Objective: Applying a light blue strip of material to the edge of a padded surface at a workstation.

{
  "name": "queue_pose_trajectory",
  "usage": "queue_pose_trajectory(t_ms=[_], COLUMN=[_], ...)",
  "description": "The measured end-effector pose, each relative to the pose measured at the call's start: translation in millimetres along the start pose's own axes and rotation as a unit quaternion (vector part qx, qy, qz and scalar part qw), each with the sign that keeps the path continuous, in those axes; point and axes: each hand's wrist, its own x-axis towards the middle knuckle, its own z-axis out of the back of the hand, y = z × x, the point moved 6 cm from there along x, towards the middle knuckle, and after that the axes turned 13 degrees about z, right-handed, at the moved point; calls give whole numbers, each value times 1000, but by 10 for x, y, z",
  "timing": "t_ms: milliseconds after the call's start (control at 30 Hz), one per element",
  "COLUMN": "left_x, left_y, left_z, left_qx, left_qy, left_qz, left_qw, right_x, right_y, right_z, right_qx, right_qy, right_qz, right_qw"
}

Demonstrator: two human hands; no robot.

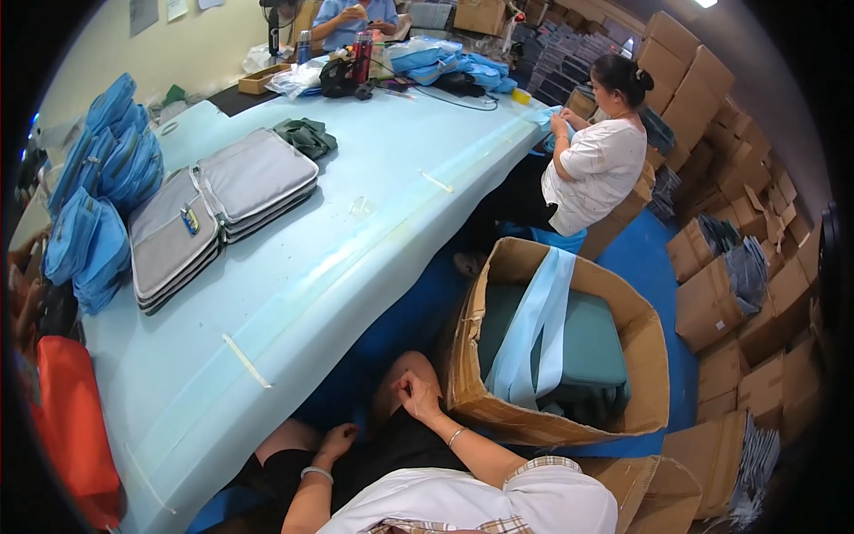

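Two hands [416,396], three unreadable wall papers [176,9]

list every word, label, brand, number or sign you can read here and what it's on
No text can be read.
Papers on the wall: too small and cut off by the frame edge.
Small blue and yellow item on the gray panel: any marks are too blurred.

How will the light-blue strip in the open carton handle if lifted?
Probably floppy: the light-blue strip lies in bent, overlapping lengths across the dark green item. Likely light, looking thin and ribbon-like. It might brush the carton wall, which stands close by.
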Motion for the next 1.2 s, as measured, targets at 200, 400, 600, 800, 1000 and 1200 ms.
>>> queue_pose_trajectory(t_ms=[200, 400, 600, 800, 1000, 1200], left_x=[11, 74, 24, -20, -26, 63], left_y=[43, 124, 53, 25, 96, 155], left_z=[-9, -40, -46, -26, -51, -53], left_qx=[19, 21, 32, 33, 20, 24], left_qy=[-1, -19, 2, -2, 18, 3], left_qz=[11, -20, -5, -12, 13, -11], left_qw=[1000, 999, 999, 999, 1000, 1000], right_x=[4, -3, 11, 8, -46, -27], right_y=[4, -39, -21, -8, 9, -67], right_z=[14, -15, 10, 1, -7, -39], right_qx=[-5, -6, -24, -21, 1, -47], right_qy=[-6, 9, 48, 41, -4, 17], right_qz=[6, -14, -53, -35, -1, -16], right_qw=[1000, 1000, 997, 998, 1000, 999])
